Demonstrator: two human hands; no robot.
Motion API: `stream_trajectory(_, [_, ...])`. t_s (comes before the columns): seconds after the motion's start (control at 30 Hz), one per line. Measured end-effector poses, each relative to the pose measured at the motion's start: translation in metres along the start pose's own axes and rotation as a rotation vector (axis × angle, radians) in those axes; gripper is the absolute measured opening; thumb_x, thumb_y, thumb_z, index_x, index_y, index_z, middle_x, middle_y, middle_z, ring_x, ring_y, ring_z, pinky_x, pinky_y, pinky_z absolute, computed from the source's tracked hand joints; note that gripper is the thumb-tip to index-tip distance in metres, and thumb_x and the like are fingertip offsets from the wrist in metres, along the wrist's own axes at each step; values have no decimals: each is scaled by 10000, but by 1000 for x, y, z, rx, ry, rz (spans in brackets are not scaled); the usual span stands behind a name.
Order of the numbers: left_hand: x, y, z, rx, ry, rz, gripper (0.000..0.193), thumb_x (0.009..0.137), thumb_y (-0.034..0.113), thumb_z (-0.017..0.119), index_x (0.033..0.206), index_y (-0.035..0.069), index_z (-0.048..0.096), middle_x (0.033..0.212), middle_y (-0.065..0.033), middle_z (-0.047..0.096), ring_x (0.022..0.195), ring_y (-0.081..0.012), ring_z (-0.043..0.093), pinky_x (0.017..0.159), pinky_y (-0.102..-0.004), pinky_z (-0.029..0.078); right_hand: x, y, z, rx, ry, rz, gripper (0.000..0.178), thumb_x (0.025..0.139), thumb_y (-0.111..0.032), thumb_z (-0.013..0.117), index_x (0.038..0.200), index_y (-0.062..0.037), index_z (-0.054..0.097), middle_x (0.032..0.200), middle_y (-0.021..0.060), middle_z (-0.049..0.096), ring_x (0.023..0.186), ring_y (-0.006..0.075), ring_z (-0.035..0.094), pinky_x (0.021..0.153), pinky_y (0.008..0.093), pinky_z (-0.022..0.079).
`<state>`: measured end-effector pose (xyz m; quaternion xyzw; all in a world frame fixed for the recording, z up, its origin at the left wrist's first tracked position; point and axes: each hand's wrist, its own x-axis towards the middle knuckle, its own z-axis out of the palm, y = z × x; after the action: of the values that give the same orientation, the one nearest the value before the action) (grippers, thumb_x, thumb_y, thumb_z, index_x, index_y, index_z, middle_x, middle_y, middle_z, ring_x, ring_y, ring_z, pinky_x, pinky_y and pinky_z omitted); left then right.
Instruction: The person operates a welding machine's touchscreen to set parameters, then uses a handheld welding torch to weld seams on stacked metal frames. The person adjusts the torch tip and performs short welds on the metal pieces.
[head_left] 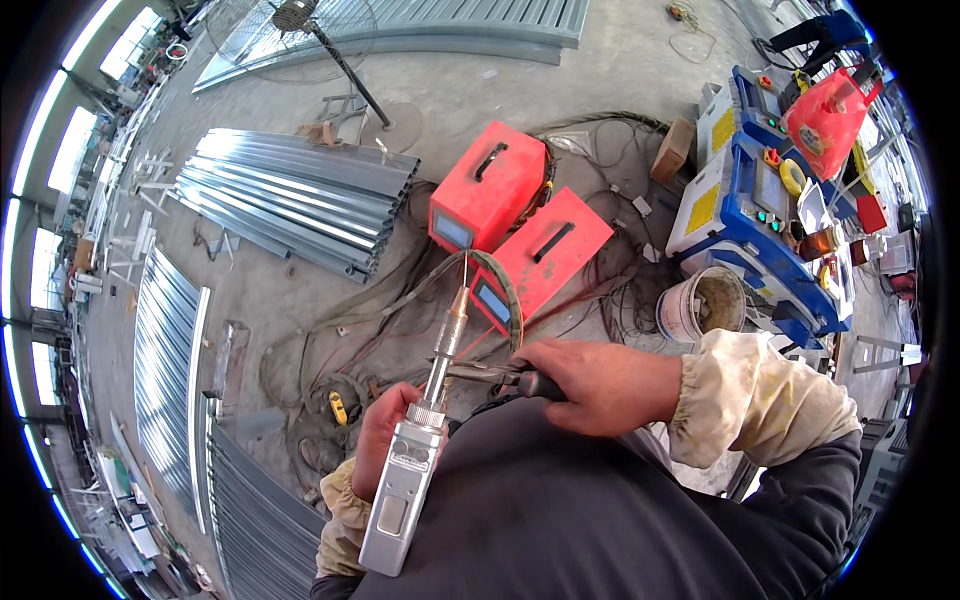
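Note:
A silver hand-held welding gun, which looks like a laser type, stands tilted in front of my body with its copper-coloured nozzle pointing away. Closed around its far side, my left hand is partly hidden by the gun. My right hand grips a dark-handled tool. The tool's slim metal end, probably pliers, reaches left to the gun's barrel; whether it touches is hard to tell. A dark hose arches beyond the nozzle to near my right hand.
Two red box units with small screens stand ahead among tangled cables. At right are blue-and-white machines and a dirty white bucket. Bundled metal profiles lie left. A fan's round base stands farther off.

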<state>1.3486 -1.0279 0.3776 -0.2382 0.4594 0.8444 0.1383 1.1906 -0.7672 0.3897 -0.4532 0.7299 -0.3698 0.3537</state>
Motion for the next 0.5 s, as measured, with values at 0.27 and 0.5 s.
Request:
stream_trajectory(0.27, [-10,0,-3,62,-34,116,231,937,3,683,1091,31,512,852,-43,630,687,-118,633,575,-249,516,-13,-30,-25,86,-316,152,685,894,-225,593,1508,12,405,1205,261,639,1101,418,641,948,471,518])
stream_trajectory(0.5, [-11,-5,-3,139,-84,107,315,918,2,737,1164,18,541,971,-11,676,839,-57,635,718,-230,517,3,-66,-58,9,-539,284,703,896,-231,558,1502,75,379,1255,304,621,1143,431,629,981,464,506])
